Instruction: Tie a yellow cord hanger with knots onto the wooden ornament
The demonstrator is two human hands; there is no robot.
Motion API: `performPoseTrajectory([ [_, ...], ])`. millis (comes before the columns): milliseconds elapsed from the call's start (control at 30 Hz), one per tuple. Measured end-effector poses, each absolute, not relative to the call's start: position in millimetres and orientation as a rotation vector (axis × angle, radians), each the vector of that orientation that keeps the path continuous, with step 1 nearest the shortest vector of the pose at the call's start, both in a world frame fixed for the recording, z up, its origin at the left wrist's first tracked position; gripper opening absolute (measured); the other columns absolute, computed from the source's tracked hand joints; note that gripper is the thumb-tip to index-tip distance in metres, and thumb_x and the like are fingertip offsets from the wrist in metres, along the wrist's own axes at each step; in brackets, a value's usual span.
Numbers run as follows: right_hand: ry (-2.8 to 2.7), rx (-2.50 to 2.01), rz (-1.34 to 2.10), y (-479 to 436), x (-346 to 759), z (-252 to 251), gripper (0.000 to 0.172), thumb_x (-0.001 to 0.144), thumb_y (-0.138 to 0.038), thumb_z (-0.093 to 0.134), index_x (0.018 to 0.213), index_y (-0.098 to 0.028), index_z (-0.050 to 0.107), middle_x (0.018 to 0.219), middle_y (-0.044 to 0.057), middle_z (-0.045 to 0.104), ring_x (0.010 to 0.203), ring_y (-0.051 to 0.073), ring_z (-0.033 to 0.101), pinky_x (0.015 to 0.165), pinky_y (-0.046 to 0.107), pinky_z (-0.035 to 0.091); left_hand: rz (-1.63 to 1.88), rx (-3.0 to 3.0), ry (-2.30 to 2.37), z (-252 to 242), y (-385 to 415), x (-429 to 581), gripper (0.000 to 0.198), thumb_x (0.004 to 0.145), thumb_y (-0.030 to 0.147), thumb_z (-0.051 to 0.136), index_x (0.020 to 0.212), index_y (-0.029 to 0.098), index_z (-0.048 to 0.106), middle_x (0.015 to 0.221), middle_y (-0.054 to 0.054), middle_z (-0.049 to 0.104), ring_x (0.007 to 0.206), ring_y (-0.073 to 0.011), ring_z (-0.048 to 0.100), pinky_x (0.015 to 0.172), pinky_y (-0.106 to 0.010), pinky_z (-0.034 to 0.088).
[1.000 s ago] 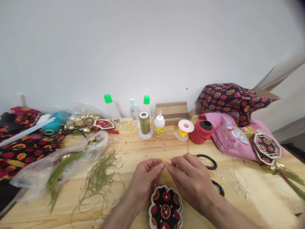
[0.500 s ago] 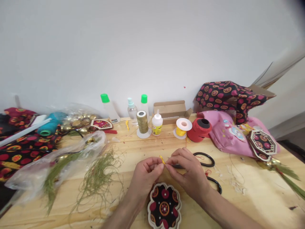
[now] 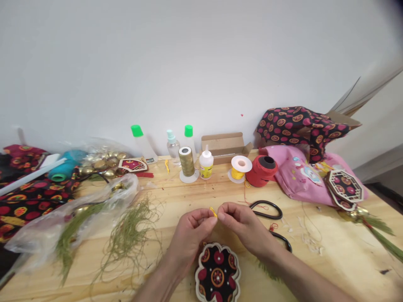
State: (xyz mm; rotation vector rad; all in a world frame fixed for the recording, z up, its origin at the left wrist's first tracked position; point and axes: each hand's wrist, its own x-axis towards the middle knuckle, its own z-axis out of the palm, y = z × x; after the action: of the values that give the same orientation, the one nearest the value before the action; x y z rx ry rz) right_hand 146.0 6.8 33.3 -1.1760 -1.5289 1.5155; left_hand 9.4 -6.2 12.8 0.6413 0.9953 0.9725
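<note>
My left hand point(image 3: 192, 230) pinches a small loop of yellow cord point(image 3: 213, 211) between thumb and forefinger, above the table. Meeting it from the other side, my right hand point(image 3: 244, 222) has thumb and fingers pressed together at the cord's lower end. Just what the right fingertips grip is too small to see clearly. Below both hands lies a flower-shaped ornament point(image 3: 217, 274) with a pale scalloped wooden border and dark patterned fabric. Black-handled scissors point(image 3: 271, 217) rest beyond my right hand, their blades hidden behind it.
Along the wall stand an olive thread cone point(image 3: 187, 162), a glue bottle point(image 3: 206, 164), a yellow cord spool point(image 3: 239, 171) and a red thread cone point(image 3: 262, 172). Green threads point(image 3: 130, 235) lie tangled at left beside a plastic bag point(image 3: 40, 226). A pink pouch point(image 3: 292, 176) sits at right.
My right hand has turned, and its fingers are now curled closer in by the cord. More of the scissors' handles shows. The left hand keeps its pinch on the cord.
</note>
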Motion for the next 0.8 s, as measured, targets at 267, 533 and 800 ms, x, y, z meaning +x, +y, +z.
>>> performPoseTrajectory([
  [267, -1.548, -1.183, 1.497, 4.1, 146.4, 30.8, 0.020, 0.078, -0.031, 0.043, 0.068, -0.015, 0.046, 0.058, -0.004, 0.039, 0.052, 0.008, 0.036, 0.049, 0.020, 0.032, 0.929, 0.723, 1.016, 13.5, -4.7, 7.7, 0.015, 0.061, 0.026, 0.063, 0.063, 0.011, 0.061, 0.045, 0.006, 0.039, 0.042, -0.0039, 0.024, 0.041, -0.018, 0.017],
  [533, -1.918, -1.132, 0.748, 6.4, 150.3, 22.8, 0.007, 0.076, -0.018, 0.048, 0.070, -0.017, 0.051, 0.066, 0.000, 0.049, 0.063, 0.012, 0.045, 0.057, 0.024, 0.036, 0.955, 0.638, 0.981, 12.1, -5.8, 8.2, 0.012, 0.059, 0.023, 0.064, 0.057, 0.013, 0.058, 0.041, 0.009, 0.030, 0.040, -0.0033, 0.017, 0.039, -0.018, 0.013],
  [800, -2.075, -1.124, 0.387, 2.8, 145.0, 23.2, 0.012, 0.078, -0.014, 0.041, 0.069, -0.017, 0.049, 0.067, 0.003, 0.051, 0.063, 0.014, 0.043, 0.057, 0.027, 0.036, 0.954, 0.630, 1.023, 12.3, -6.4, 8.4, 0.011, 0.059, 0.022, 0.065, 0.058, 0.012, 0.060, 0.043, 0.006, 0.041, 0.040, -0.0028, 0.025, 0.040, -0.016, 0.018],
])
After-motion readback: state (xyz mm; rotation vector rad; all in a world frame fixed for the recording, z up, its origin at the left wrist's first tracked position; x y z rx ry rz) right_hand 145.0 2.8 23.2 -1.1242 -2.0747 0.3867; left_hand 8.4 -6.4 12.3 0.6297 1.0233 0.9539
